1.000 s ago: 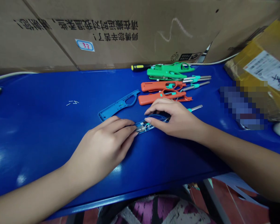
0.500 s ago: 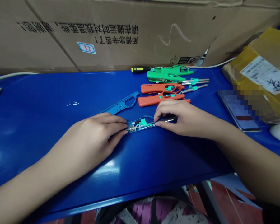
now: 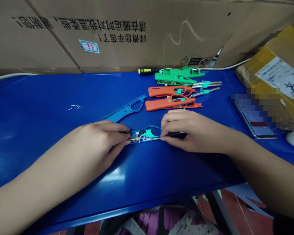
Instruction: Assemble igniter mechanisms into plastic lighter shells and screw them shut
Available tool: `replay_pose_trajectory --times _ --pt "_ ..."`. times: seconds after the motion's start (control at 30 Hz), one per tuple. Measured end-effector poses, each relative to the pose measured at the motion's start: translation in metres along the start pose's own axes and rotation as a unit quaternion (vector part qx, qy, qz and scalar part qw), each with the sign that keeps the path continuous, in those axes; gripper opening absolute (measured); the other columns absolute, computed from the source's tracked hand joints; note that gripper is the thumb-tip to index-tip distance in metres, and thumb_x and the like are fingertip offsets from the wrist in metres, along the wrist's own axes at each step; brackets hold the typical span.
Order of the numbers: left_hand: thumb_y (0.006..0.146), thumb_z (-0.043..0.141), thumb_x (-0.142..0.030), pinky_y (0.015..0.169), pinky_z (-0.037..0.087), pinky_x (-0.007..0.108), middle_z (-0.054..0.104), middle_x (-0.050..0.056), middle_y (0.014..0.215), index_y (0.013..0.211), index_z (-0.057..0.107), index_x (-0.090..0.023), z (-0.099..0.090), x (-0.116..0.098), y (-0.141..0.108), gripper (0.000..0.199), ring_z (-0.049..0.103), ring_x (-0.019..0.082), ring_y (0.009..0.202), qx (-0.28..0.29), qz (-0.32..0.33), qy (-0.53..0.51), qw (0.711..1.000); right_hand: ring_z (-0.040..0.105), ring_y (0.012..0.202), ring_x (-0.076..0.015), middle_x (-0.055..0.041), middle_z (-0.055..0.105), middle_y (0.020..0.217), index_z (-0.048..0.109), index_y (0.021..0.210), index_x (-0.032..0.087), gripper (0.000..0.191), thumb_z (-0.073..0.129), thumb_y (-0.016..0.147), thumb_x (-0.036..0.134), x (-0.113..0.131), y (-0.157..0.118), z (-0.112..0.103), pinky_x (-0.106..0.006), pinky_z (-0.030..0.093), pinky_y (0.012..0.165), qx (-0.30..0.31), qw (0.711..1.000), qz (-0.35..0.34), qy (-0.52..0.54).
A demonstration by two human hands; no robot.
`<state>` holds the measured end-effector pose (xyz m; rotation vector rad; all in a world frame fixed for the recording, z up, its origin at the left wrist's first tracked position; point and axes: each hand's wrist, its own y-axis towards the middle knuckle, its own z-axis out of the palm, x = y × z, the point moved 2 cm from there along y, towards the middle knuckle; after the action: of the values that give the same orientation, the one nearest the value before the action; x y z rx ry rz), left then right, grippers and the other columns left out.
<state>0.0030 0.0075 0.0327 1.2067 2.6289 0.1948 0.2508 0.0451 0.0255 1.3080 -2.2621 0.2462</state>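
1. Two hands on one piece here: an open blue utility lighter body (image 3: pixel 143 135) lying flat on the blue tabletop (image 3: pixel 63 169), right in front of me. Its wiring and a teal clip (image 3: pixel 149 133) are showing inside.
2. My left hand (image 3: pixel 100 145) is on the end with the little metal fitting (image 3: pixel 134 138), fingers (image 3: pixel 117 128) curled in narrow and pinching the body there.
3. My right hand (image 3: pixel 192 132) is at the other end, fingers (image 3: pixel 172 117) closed narrow around a slim dark piece (image 3: pixel 177 134). Can't really tell what that piece is, since my hand covers most of it.
4. Just beside my left hand there's an empty blue lighter shell (image 3: pixel 124 109), lying flat with nothing inside it.
5. Farther back are two orange lighters (image 3: pixel 170 91) and a green pair (image 3: pixel 177 77), all with metal nozzles pointing right, plus a screwdriver with a yellow-and-black handle (image 3: pixel 147 71) by the green ones.
6. Off to the left, a few tiny metal bits (image 3: pixel 74 107) sit on the tabletop.
7. Along the back there's a cardboard box (image 3: pixel 137 36) with upside-down Chinese print and a "33" label. To the right are a yellow-taped parcel (image 3: pixel 276 71) and a partly blurred phone (image 3: pixel 253 119).
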Motion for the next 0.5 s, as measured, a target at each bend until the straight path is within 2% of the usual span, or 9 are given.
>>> replay_pose_trajectory --times 0.17,0.3,0.4,0.5 --pt "0.1 0.045 -0.042 0.068 0.065 0.042 0.08 0.003 0.1 0.101 0.078 -0.026 -0.001 -0.001 -0.002 0.036 0.077 0.027 0.082 -0.002 -0.029 0.026 0.999 0.061 0.088 -0.0179 -0.0041 0.067 0.089 0.069 0.088 0.019 0.016 0.055 0.096 0.019 0.001 -0.001 0.005 -0.033 0.047 0.082 -0.012 1.0 0.004 -0.011" --pt "0.095 0.052 -0.049 0.062 0.061 0.039 0.079 0.003 0.103 0.106 0.074 -0.028 0.003 -0.004 0.0 0.032 0.076 0.028 0.086 -0.01 -0.12 -0.003 0.993 0.061 0.089 -0.0185 -0.004 0.068 0.092 0.069 0.088 0.02 0.014 0.057 0.095 0.02 0.001 -0.001 0.007 -0.034 0.046 0.083 -0.007 0.999 0.016 -0.03" --pt "0.094 0.057 -0.048 0.066 0.06 0.037 0.077 0.004 0.104 0.107 0.073 -0.027 0.009 -0.005 0.004 0.03 0.074 0.026 0.089 -0.028 -0.162 -0.045 0.985 0.061 0.09 -0.0191 -0.0038 0.069 0.093 0.069 0.088 0.021 0.013 0.058 0.095 0.022 0.001 -0.001 0.006 -0.035 0.045 0.084 -0.006 0.999 0.026 -0.04" --pt "0.094 0.06 -0.043 0.076 0.059 0.036 0.077 0.003 0.101 0.103 0.075 -0.025 0.016 -0.002 0.008 0.024 0.072 0.023 0.091 -0.038 -0.158 -0.089 0.983 0.061 0.09 -0.0189 -0.0036 0.069 0.093 0.069 0.088 0.021 0.015 0.056 0.096 0.023 0.001 -0.001 0.007 -0.035 0.044 0.084 -0.007 0.999 0.029 -0.037"
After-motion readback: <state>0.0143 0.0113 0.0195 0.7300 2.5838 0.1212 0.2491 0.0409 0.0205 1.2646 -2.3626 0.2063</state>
